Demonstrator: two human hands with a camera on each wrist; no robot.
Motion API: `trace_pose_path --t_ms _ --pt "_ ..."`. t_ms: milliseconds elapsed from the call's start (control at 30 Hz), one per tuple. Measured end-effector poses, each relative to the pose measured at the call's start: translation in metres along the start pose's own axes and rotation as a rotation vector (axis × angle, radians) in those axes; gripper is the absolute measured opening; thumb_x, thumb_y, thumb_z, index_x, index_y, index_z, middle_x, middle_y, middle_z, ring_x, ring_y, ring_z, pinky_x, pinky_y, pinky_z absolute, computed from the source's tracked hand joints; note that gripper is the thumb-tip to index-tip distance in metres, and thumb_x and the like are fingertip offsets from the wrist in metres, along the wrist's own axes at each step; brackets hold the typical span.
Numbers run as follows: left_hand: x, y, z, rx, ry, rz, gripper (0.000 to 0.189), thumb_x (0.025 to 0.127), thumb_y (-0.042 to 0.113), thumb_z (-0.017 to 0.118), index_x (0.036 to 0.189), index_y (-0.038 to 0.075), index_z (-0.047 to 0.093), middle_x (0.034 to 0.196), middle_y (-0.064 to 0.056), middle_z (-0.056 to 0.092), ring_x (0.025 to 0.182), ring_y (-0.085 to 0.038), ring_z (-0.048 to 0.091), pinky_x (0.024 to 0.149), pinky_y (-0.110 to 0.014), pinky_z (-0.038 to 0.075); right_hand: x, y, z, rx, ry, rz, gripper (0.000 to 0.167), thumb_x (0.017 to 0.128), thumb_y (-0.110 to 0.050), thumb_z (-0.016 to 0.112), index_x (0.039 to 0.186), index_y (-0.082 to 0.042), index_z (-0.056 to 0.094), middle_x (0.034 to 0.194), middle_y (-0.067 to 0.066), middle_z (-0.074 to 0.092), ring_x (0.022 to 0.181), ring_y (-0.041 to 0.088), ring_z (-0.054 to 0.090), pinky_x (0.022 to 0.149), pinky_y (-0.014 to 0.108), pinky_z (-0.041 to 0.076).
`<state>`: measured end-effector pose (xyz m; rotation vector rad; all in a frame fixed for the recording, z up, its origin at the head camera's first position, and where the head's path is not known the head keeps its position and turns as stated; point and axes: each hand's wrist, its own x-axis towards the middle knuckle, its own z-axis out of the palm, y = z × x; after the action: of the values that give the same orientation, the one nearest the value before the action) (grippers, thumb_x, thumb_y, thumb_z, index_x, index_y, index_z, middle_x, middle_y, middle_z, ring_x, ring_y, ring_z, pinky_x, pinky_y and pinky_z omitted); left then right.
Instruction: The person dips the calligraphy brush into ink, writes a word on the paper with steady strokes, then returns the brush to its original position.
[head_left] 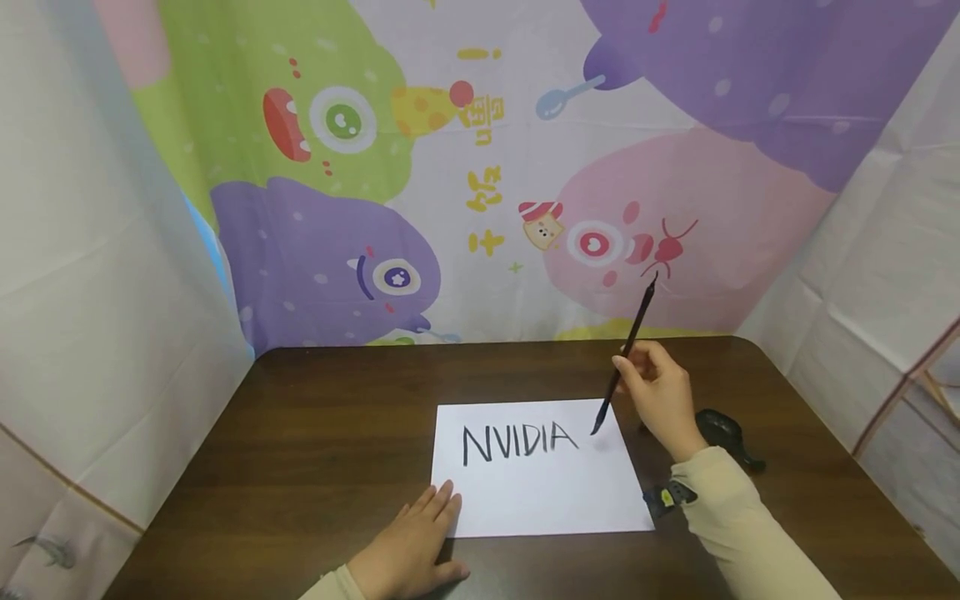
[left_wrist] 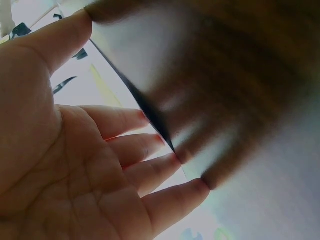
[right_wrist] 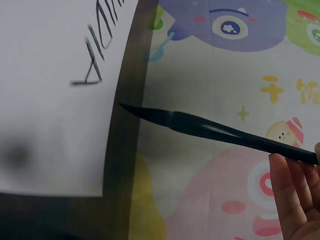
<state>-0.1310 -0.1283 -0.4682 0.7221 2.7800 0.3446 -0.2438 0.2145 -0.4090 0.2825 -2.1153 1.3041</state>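
A white sheet of paper [head_left: 540,500] lies on the brown table, with "NVIDIA" in black strokes across its upper half. My right hand [head_left: 663,404] pinches a black writing brush [head_left: 633,333] between thumb and fingers. The brush leans, its dark bristle tip pointing down just right of the last letter. In the right wrist view the tip of the brush [right_wrist: 215,132] appears apart from the paper. My left hand [head_left: 412,537] rests with fingers extended over the sheet's lower left edge, thumb on the table.
Beside my right wrist sits a glossy black object [head_left: 726,435], perhaps an ink dish, partly hidden by the arm. The dark wooden table [head_left: 315,450] meets a cartoon-printed cloth [head_left: 480,308] at its back edge. Pale fabric hangs at both sides.
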Motion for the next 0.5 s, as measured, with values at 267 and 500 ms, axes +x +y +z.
trace_pose_path --t_ms 267,500 --pt "-0.001 0.0 -0.001 -0.012 -0.001 -0.002 0.085 0.083 0.05 0.071 0.146 0.001 0.042 0.157 -0.019 0.034 0.143 -0.043 0.034 0.107 -0.065 0.036 0.011 0.008 -0.02 -0.077 -0.026 -0.067 0.017 0.089 -0.005 0.07 0.101 0.004 0.062 0.078 0.016 0.065 0.056 0.0 0.06 0.053 0.017 0.055" --pt "-0.001 0.0 -0.001 -0.025 -0.003 0.003 0.086 0.082 0.049 0.072 0.146 0.0 0.042 0.157 -0.019 0.034 0.143 -0.043 0.033 0.107 -0.065 0.035 0.018 0.012 -0.035 -0.14 -0.061 -0.068 0.023 0.088 -0.005 0.071 0.109 0.002 0.063 0.081 0.014 0.067 0.054 0.0 0.059 0.052 0.018 0.053"
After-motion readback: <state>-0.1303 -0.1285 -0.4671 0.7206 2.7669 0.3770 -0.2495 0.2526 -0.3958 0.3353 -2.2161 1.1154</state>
